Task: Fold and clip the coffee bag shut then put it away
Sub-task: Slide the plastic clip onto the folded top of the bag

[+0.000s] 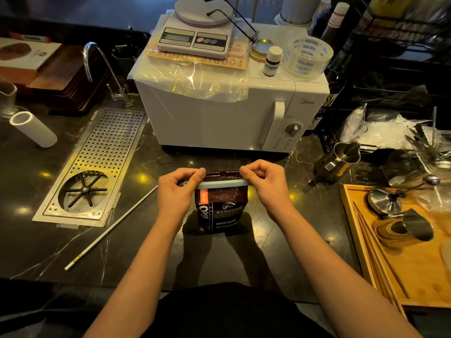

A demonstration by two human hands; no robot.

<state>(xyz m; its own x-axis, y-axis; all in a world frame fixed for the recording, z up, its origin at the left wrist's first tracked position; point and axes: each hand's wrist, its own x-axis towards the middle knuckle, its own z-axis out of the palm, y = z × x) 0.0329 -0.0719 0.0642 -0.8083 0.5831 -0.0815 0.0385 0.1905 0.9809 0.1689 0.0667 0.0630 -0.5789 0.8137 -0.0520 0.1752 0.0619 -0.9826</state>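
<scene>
Both of our hands pinch the folded top of the coffee bag (pixel 220 211), which stands upright on the dark counter (pixel 146 240) just in front of the white microwave (pixel 219 118). Our left hand (pixel 177 191) and right hand (pixel 264 181) are curled closed, fingertips gripping the fold at either end, where a pale blue clip (pixel 220 184) lies across the bag. Left of the bag a thin white rod (pixel 109 225) lies beside the perforated drain tray (pixel 102 162); a wooden tray (pixel 415 276) sits at right.
</scene>
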